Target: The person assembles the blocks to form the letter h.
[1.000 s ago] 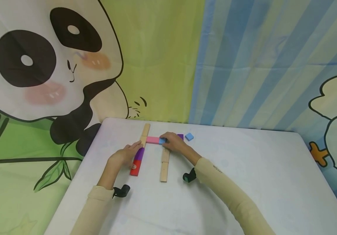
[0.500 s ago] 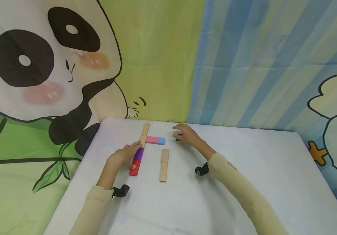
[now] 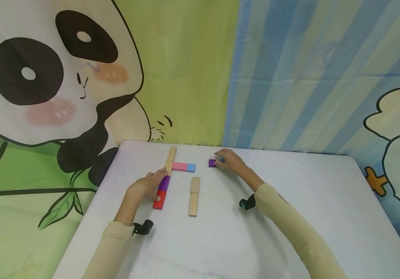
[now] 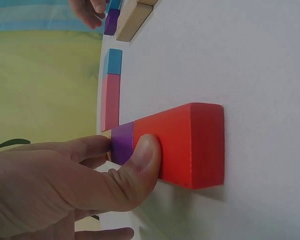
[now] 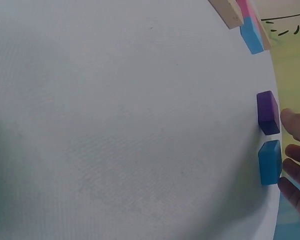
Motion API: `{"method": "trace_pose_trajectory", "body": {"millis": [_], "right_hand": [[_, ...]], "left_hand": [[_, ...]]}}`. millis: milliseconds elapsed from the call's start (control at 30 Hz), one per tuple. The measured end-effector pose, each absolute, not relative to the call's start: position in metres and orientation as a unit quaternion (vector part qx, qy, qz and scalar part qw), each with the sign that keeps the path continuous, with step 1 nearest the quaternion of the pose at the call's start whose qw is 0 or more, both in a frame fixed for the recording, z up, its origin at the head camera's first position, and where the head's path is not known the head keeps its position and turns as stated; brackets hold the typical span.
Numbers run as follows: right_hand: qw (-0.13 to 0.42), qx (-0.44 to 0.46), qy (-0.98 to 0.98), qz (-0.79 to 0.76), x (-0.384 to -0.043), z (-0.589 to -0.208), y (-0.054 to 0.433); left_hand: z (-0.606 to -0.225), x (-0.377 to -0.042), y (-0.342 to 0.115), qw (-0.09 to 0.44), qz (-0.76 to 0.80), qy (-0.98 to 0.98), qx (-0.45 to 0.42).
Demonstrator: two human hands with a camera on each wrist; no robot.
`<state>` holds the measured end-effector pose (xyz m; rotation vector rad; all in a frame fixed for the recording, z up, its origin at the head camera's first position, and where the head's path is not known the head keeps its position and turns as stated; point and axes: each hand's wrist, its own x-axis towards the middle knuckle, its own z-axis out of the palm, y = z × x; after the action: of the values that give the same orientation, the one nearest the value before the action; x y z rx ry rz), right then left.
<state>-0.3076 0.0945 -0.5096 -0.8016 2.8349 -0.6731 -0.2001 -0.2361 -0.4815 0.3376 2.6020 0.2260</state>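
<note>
My left hand (image 3: 145,184) rests along a row of blocks, its thumb against the red block (image 4: 172,142) and its fingers reaching past the purple block (image 3: 164,183) to a plain wooden one. From this row a pink block (image 3: 179,166) and a light blue block (image 3: 191,167) extend to the right, end to end. My right hand (image 3: 230,159) is over a loose blue block (image 5: 270,162), fingers loosely bent with the fingertips right at its edge. Just left of that lies a loose purple block (image 3: 212,163), near the thumb.
Two plain wooden blocks (image 3: 193,204) lie end to end between the hands, nearer the front. Another wooden block (image 3: 171,154) tops the left row. The white table (image 3: 290,217) ends at a printed curtain (image 3: 193,77) behind. Each wrist carries a small black camera (image 3: 143,227).
My right hand has left the light blue block beside the pink one and moved right, over the loose purple block, to the loose blue block. The left hand stays in place.
</note>
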Motion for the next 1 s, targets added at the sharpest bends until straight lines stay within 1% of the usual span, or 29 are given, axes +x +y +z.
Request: {"method": "trace_pose_trajectory", "body": {"millis": [400, 667, 800, 1000], "right_hand": [[0.064, -0.274, 0.939, -0.198, -0.306, -0.512, 0.101], [0.086, -0.276, 0.938, -0.192, -0.304, -0.515, 0.110], [0.068, -0.278, 0.937, -0.200, -0.304, -0.518, 0.115], [0.003, -0.275, 0.930, -0.243, -0.297, -0.510, 0.106]], "left_hand": [[-0.481, -0.198, -0.237, 0.246, 0.082, 0.957, 0.127], [-0.480, -0.200, -0.236, 0.250, 0.081, 0.957, 0.126], [-0.479, -0.199, -0.236, 0.249, 0.084, 0.957, 0.123], [-0.479, -0.199, -0.235, 0.251, 0.083, 0.957, 0.121]]}}
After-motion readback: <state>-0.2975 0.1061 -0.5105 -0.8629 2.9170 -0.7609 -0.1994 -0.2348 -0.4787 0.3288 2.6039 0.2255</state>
